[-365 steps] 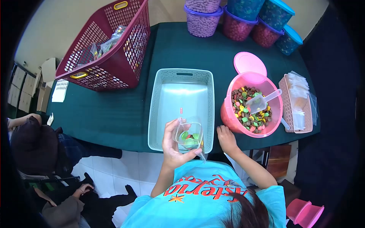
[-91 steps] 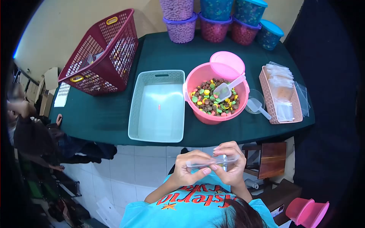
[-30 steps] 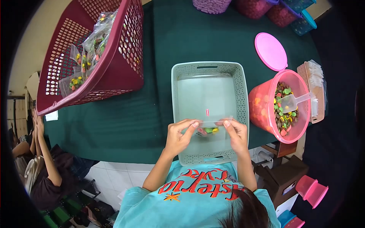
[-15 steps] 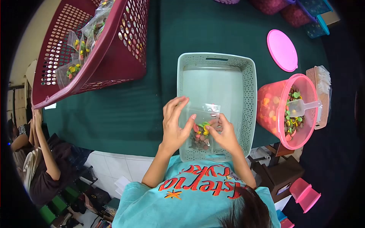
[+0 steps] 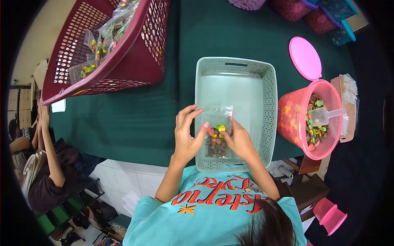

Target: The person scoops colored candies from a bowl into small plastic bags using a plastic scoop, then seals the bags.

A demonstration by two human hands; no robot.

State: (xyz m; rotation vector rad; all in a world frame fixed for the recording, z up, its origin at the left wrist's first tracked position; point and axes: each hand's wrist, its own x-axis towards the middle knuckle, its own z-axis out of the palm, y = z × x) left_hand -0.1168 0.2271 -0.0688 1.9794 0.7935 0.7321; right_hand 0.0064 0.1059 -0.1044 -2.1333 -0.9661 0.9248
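A clear zip bag [image 5: 217,149] lies in the near part of a pale green basket [image 5: 269,94], partly filled with brown, yellow, green and pink candy-like discs. On its left side is my left hand [image 5: 188,133], fingers spread near the basket's rim and thumb touching the bag. My right hand [image 5: 241,141] grips the bag's right edge, its thumb on the front near the yellow discs. The bag's upper part stands flat and see-through above the discs.
A pink tub [image 5: 291,117] of discs with a clear scoop [image 5: 326,116] stands right, beside a box of plastic bags [image 5: 348,96]. A pink lid [image 5: 305,58] lies behind. A maroon basket [image 5: 152,53] holds filled bags at left; another person's arm [image 5: 51,151] is beyond.
The zip bag has straightened and sits flatter, its top edge slightly farther left. My right hand has shifted slightly up along the bag's edge. My left hand stays nearly the same.
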